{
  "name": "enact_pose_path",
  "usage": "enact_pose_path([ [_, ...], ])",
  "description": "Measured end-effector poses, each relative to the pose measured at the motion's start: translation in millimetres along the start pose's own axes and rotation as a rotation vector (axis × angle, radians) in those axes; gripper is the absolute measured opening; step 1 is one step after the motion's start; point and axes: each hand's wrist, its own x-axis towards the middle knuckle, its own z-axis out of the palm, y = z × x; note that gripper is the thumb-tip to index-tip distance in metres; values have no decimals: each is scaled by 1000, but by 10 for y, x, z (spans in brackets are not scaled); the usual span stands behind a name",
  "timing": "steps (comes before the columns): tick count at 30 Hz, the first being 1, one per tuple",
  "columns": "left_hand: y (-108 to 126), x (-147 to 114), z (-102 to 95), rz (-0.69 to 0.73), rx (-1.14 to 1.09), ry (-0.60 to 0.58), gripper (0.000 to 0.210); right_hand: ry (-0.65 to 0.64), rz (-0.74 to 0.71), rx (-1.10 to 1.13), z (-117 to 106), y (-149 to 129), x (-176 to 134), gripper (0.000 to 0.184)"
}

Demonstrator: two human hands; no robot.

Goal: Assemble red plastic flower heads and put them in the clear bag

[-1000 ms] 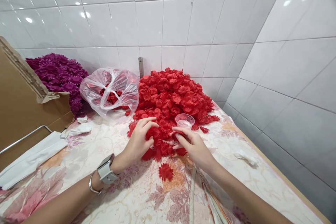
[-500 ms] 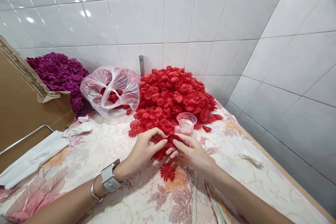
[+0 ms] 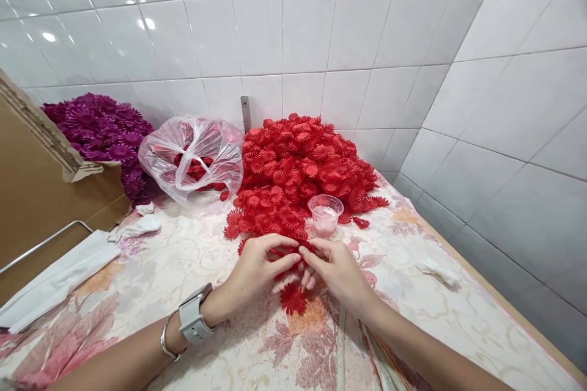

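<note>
My left hand and my right hand meet above the table, both closed in a pinch on a small red flower that the fingers mostly cover. Just below them, a loose red flower with notched petals lies flat on the cloth. Right behind my fingers rises a large heap of red flowers. A small clear plastic cup with whitish contents stands at the heap's front edge, close to my right fingertips.
A tied clear plastic bag of red pieces sits left of the heap, beside purple flowers. A cardboard box stands far left, near white paper. Thin stems lie under my right forearm. Crumpled tissue lies right.
Both hands have come slightly down and closer together, and the flower between them is now more covered by the fingers. The view has shifted slightly.
</note>
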Motion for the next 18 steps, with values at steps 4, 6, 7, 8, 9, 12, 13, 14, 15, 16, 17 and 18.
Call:
enact_pose_path([
  [4,20,-9,19,-14,-30,-27,15,28,4,-36,8,-31,-30,30],
  [6,31,-15,26,-26,-44,-39,15,43,1,-54,3,-37,-44,30],
  [7,35,-18,26,-30,-42,-41,14,57,-8,-72,-2,-35,-48,31],
  [8,39,-20,23,-31,-37,-47,14,74,-18,-92,-9,-32,-49,31],
  [9,41,-20,15,-30,-29,-54,13,85,-25,-112,-19,-27,-46,33],
  [12,29,1,-27,-13,-10,-94,10,23,6,-133,-59,-30,-18,35],
  [13,15,16,-45,-8,-12,-92,9,-36,34,-121,-76,-42,-5,33],
  [14,-4,35,-64,-9,-22,-83,8,-98,52,-110,-94,-59,7,31],
  [15,-28,56,-81,-16,-50,-76,8,-151,44,-114,-111,-81,18,28],
  [16,-54,78,-96,-27,-98,-76,7,-185,2,-149,-128,-103,27,24],
  [17,-80,97,-108,-42,-161,-89,6,-198,-73,-221,-146,-124,34,21],
  [18,-105,114,-117,-61,-228,-116,5,-193,-172,-323,-163,-141,40,19],
])
